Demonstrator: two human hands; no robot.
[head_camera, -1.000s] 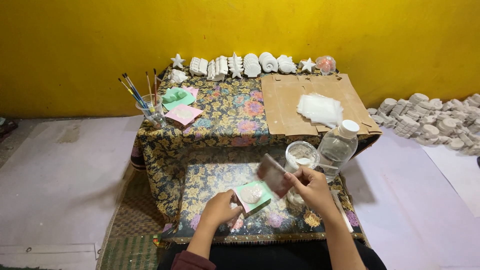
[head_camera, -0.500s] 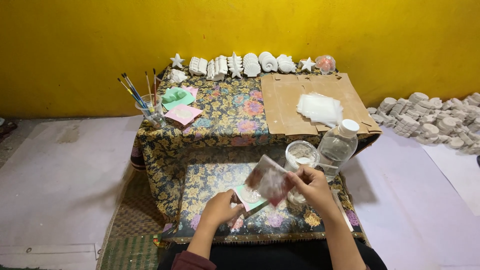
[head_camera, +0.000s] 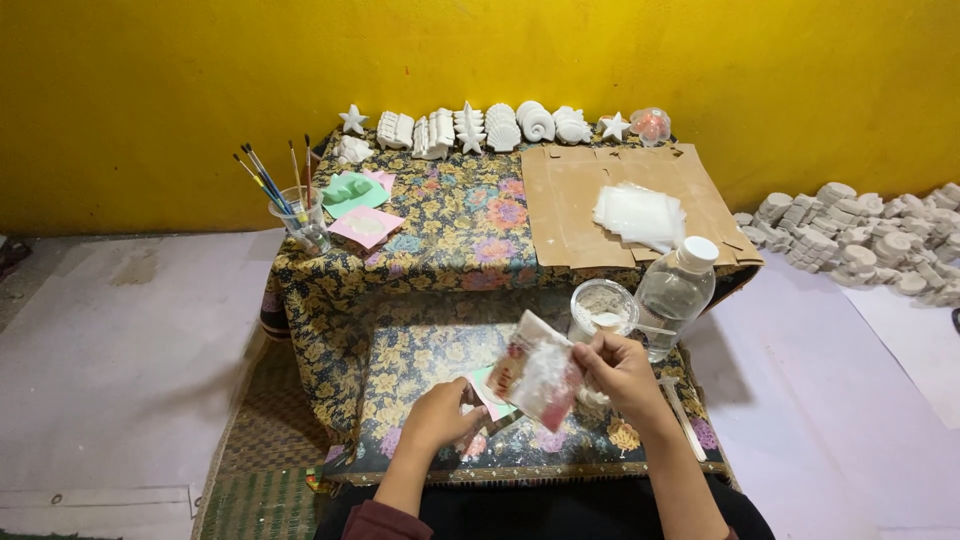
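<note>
two hands work over a low floral table (head_camera: 420, 370). the right hand (head_camera: 622, 372) is closed in a pinch on the upper right edge of a small plastic bag (head_camera: 537, 368), clear with red print and white powder inside, holding it tilted above the table. the left hand (head_camera: 442, 414) lies lower and to the left, fingers curled down onto a green mould (head_camera: 488, 392) that rests on the table, half hidden behind the bag; whether it grips the mould or only steadies it i cannot tell. just behind the bag stand a clear cup (head_camera: 603, 305) with white powder and a water bottle (head_camera: 676, 294) with a white cap, side by side. a higher floral table behind carries a cardboard sheet (head_camera: 570, 210) with a pile of clear bags (head_camera: 640, 214), a cup of brushes (head_camera: 300, 218), pink and green moulds (head_camera: 358, 203), and a row of white plaster shapes (head_camera: 480, 128) along the yellow wall (head_camera: 480, 50). more white casts (head_camera: 870, 240) lie heaped on the floor at right.
</note>
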